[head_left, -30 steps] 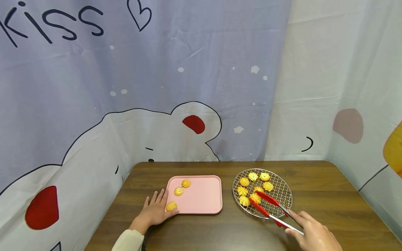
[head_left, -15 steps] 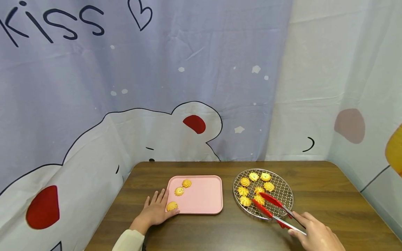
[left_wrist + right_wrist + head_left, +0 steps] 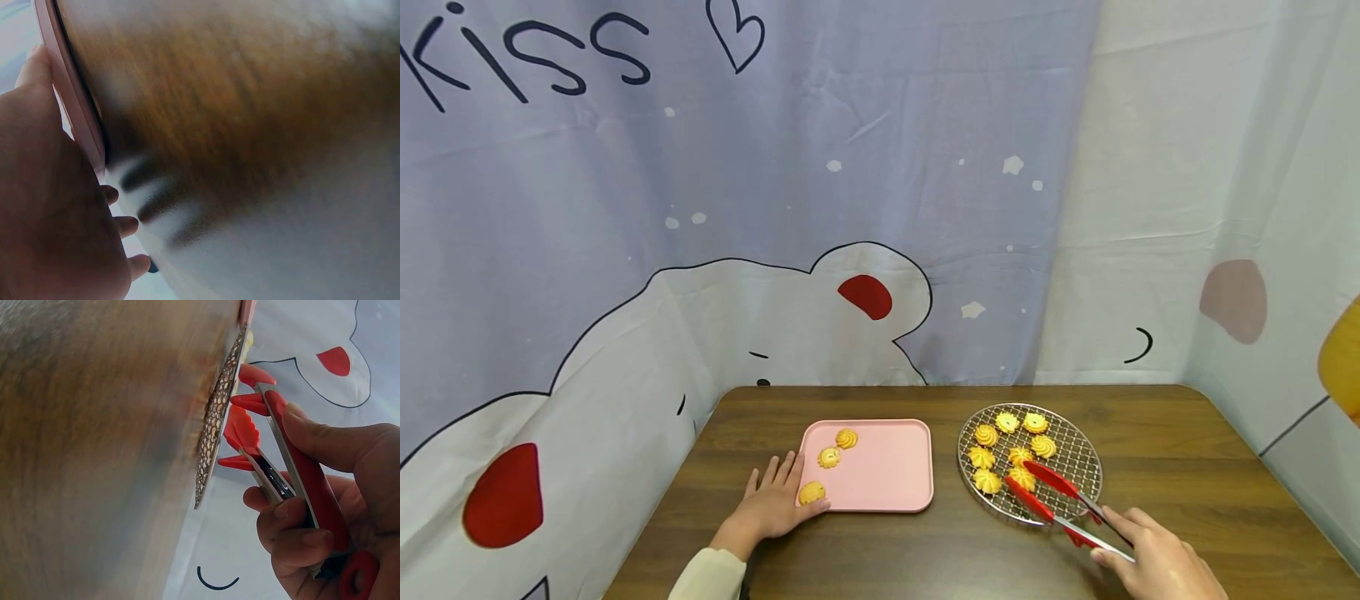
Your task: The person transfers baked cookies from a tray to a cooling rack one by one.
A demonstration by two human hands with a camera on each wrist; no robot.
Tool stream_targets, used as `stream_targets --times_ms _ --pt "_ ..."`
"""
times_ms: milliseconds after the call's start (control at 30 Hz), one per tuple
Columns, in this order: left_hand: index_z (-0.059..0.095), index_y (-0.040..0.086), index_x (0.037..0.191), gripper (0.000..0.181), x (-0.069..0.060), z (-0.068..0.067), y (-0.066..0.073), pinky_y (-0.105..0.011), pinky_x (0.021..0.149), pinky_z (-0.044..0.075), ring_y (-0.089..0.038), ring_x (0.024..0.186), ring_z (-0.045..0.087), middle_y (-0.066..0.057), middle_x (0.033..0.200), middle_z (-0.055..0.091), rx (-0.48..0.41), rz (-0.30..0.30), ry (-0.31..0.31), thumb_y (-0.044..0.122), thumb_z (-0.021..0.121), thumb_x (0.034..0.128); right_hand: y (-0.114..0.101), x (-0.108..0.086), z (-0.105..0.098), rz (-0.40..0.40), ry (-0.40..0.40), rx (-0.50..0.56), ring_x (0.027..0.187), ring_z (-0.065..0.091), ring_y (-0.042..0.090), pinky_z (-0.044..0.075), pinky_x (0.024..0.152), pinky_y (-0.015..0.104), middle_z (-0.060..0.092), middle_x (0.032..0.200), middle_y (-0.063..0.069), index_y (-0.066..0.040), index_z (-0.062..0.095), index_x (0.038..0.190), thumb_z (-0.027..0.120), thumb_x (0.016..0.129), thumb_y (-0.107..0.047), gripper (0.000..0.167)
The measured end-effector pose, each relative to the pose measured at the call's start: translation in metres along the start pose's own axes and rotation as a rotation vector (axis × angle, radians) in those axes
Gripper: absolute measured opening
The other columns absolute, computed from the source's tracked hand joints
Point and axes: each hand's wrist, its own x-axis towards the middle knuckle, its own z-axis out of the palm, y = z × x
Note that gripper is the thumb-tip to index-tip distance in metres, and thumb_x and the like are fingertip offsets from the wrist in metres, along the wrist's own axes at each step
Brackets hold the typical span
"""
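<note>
A pink tray (image 3: 880, 467) lies on the table's left side with three cookies on it. My left hand (image 3: 769, 506) rests at its left edge, fingers spread and straight, thumb on the near-left corner beside a round cookie (image 3: 812, 492). In the right hand (image 3: 1165, 557) are red-tipped tongs (image 3: 1078, 515), gripped with fingers and thumb curled round the handles, as the right wrist view also shows. The tongs' tips stand apart around a cookie (image 3: 1022, 478) on the round wire rack (image 3: 1078, 471); whether they touch it I cannot tell. Several other cookies lie on the rack.
The wooden table (image 3: 880, 554) carries tray and rack side by side, with a strip of bare wood between them. A printed curtain (image 3: 880, 183) hangs behind the table and along its sides.
In the head view the tongs and right hand have shifted slightly right, the tips now around the near cookie, which sits a little farther right from its neighbour. The left hand has stayed still.
</note>
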Motion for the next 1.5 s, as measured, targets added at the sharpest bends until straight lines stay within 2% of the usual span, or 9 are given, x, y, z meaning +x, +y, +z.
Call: stream_targets --times_ms 200,333,633,900,1033,1200,1500 --pt "0.020 0.004 0.162 0.109 -0.003 -0.005 0.003 -0.069 0.118 0.004 -0.046 0.153 0.013 -0.020 0.167 0.020 -0.006 -0.002 -0.013 0.081 0.046 0.0887 0.000 -0.001 -0.001 0.015 -0.020 0.007 0.070 0.051 0.014 0.046 0.058 0.040 0.061 0.106 0.002 0.001 0.061 0.137 0.078 0.084 -0.049 0.074" --pt "0.022 0.001 0.161 0.109 -0.006 -0.010 0.006 -0.070 0.117 0.004 -0.048 0.152 0.014 -0.022 0.166 0.021 -0.017 0.006 -0.015 0.080 0.047 0.0894 -0.002 0.001 -0.002 0.009 -0.015 -0.001 0.071 0.052 0.015 0.047 0.058 0.041 0.061 0.103 0.002 0.003 0.061 0.136 0.078 0.084 -0.051 0.076" --pt "0.020 0.003 0.161 0.107 -0.006 -0.011 0.007 -0.070 0.117 0.006 -0.047 0.152 0.014 -0.021 0.166 0.021 -0.006 -0.007 -0.015 0.078 0.048 0.0902 -0.011 -0.001 -0.001 -0.070 0.118 -0.018 0.077 0.063 0.019 0.050 0.061 0.045 0.065 0.106 0.002 -0.003 0.067 0.132 0.084 0.080 -0.042 0.066" --pt "0.021 0.002 0.161 0.107 -0.007 -0.011 0.007 -0.071 0.116 0.006 -0.048 0.152 0.015 -0.022 0.166 0.022 -0.006 -0.012 -0.016 0.078 0.048 0.0902 -0.024 0.004 -0.003 -0.083 0.117 -0.005 0.084 0.067 0.025 0.054 0.068 0.049 0.065 0.108 0.004 -0.005 0.067 0.133 0.084 0.080 -0.042 0.067" --pt "0.021 0.002 0.161 0.107 -0.006 -0.010 0.007 -0.071 0.116 0.006 -0.049 0.152 0.015 -0.022 0.165 0.022 -0.008 -0.010 -0.013 0.078 0.048 0.0899 -0.029 0.004 -0.003 -0.092 0.131 0.006 0.089 0.069 0.031 0.055 0.071 0.053 0.067 0.113 0.007 -0.005 0.067 0.133 0.084 0.080 -0.041 0.066" --pt "0.022 0.002 0.161 0.107 -0.006 -0.010 0.006 -0.071 0.116 0.006 -0.049 0.151 0.015 -0.022 0.165 0.022 -0.016 -0.006 -0.011 0.078 0.049 0.0898 -0.036 0.004 -0.001 -0.108 0.168 0.023 0.101 0.068 0.044 0.054 0.077 0.061 0.065 0.126 0.019 -0.007 0.067 0.133 0.085 0.079 -0.041 0.066" --pt "0.019 0.007 0.163 0.110 0.003 0.004 -0.005 -0.069 0.118 0.005 -0.045 0.153 0.012 -0.016 0.168 0.019 -0.007 0.001 -0.002 0.083 0.044 0.0877 -0.052 0.012 0.002 -0.145 0.195 0.023 0.104 0.066 0.049 0.053 0.079 0.065 0.064 0.127 0.025 -0.008 0.069 0.132 0.086 0.078 -0.039 0.064"
